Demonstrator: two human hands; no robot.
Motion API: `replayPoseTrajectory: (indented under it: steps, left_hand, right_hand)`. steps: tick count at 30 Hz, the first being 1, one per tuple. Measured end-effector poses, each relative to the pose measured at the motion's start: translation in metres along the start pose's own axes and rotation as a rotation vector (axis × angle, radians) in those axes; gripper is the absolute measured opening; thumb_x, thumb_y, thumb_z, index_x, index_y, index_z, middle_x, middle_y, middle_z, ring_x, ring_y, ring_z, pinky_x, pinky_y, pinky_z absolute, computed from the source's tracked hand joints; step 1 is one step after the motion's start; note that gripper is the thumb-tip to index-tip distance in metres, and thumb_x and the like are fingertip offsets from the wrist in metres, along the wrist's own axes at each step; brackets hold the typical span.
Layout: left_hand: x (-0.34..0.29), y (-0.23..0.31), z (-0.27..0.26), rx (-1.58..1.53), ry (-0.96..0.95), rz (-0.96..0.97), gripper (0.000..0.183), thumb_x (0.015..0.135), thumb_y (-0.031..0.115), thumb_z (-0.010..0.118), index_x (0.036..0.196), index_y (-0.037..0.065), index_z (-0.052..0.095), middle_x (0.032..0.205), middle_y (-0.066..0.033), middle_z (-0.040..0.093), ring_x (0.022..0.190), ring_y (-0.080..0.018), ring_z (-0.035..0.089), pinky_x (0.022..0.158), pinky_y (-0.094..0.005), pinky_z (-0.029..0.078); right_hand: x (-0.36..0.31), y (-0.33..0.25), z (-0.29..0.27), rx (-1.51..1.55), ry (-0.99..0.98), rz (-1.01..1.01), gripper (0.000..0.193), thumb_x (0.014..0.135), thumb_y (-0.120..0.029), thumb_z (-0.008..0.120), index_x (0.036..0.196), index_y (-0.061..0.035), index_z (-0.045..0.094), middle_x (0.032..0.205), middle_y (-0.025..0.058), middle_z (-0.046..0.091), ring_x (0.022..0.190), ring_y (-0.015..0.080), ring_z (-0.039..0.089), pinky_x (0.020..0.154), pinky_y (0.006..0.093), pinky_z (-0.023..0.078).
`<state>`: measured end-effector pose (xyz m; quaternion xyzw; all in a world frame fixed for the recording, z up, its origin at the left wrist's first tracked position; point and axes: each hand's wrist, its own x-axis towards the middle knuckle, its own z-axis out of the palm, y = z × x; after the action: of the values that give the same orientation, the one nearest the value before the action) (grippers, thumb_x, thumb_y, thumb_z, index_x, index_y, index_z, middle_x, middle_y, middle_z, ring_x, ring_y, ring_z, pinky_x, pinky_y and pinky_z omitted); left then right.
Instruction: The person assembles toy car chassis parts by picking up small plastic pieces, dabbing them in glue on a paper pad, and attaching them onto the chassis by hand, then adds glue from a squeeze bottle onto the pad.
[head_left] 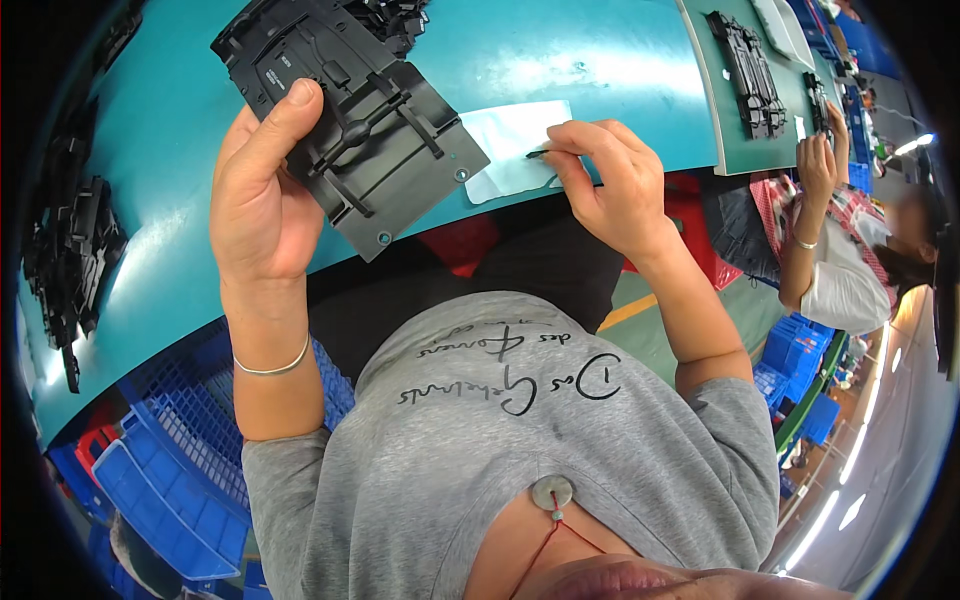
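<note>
My left hand (pixel 265 190) grips a black moulded plastic panel (pixel 350 120), thumb on top of its edge. Tilted above the table, the panel shows ribs, a raised curved channel and two small round inserts at its near end. To the right, my right hand (pixel 615 185) is closed in a pinch, thumb against forefinger. Between those fingertips a small dark piece (pixel 537 154) sticks out, too small to name its kind. Below it on the table lies a whitish sheet (pixel 500 140), partly covered by the panel's corner.
Black plastic parts (pixel 70 240) are heaped along the table's left side, and more (pixel 395 20) lie behind the panel. Blue crates (pixel 175 490) stand at lower left. On the right, a co-worker (pixel 840 260) sits at a green table with long black parts (pixel 750 75).
</note>
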<state>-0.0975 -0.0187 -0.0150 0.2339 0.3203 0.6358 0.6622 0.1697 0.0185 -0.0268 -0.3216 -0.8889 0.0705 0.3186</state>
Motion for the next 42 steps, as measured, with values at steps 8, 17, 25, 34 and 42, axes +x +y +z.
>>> replayPoseTrajectory:
  steps: [8,17,25,34,42]
  left_hand:
    - [-0.003,-0.001,-0.001,-0.008,0.019,0.001,0.026,0.088,0.015,0.056,0.108,-0.002,0.055,0.100,-0.0083,0.062,0.090,-0.0147,0.060,0.081,-0.0287,0.048]
    - [-0.009,-0.006,0.005,-0.051,0.064,0.026,0.034,0.087,0.013,0.056,0.118,0.001,0.048,0.109,-0.0074,0.059,0.101,-0.0171,0.057,0.085,-0.0317,0.047]
    - [-0.013,-0.016,0.007,0.028,0.024,0.007,0.036,0.084,0.010,0.058,0.117,0.000,0.046,0.108,-0.0095,0.059,0.097,-0.0180,0.059,0.083,-0.0310,0.049]
    - [-0.014,-0.022,0.014,0.173,0.041,0.072,0.045,0.084,0.007,0.058,0.125,0.000,0.039,0.114,-0.0107,0.055,0.103,-0.0204,0.056,0.088,-0.0335,0.046]
    - [-0.013,-0.026,0.014,0.082,0.073,0.052,0.045,0.082,0.003,0.058,0.124,0.000,0.041,0.113,-0.0102,0.056,0.102,-0.0199,0.057,0.089,-0.0349,0.046]
  right_hand:
    - [0.000,0.001,0.001,0.012,0.022,-0.040,0.023,0.067,0.004,0.067,0.087,-0.0043,0.059,0.068,0.0038,0.061,0.059,0.0191,0.057,0.053,0.0287,0.045]
    - [0.005,-0.002,-0.008,-0.040,0.045,-0.058,0.025,0.065,0.004,0.067,0.088,-0.0032,0.061,0.070,0.0056,0.061,0.059,0.0206,0.057,0.054,0.0299,0.045]
    - [0.002,-0.015,-0.020,-0.018,0.187,-0.170,0.022,0.061,0.007,0.062,0.079,-0.0042,0.062,0.069,0.0047,0.059,0.056,0.0203,0.056,0.049,0.0280,0.044]
    - [-0.006,-0.032,-0.020,0.364,0.180,0.103,0.017,0.065,0.007,0.064,0.080,-0.0020,0.063,0.073,0.0076,0.063,0.059,0.0169,0.060,0.052,0.0244,0.047]
    - [-0.005,-0.046,-0.022,0.964,0.173,0.733,0.013,0.077,0.002,0.066,0.089,0.0022,0.060,0.079,0.0038,0.063,0.071,0.0074,0.059,0.064,0.0203,0.048]
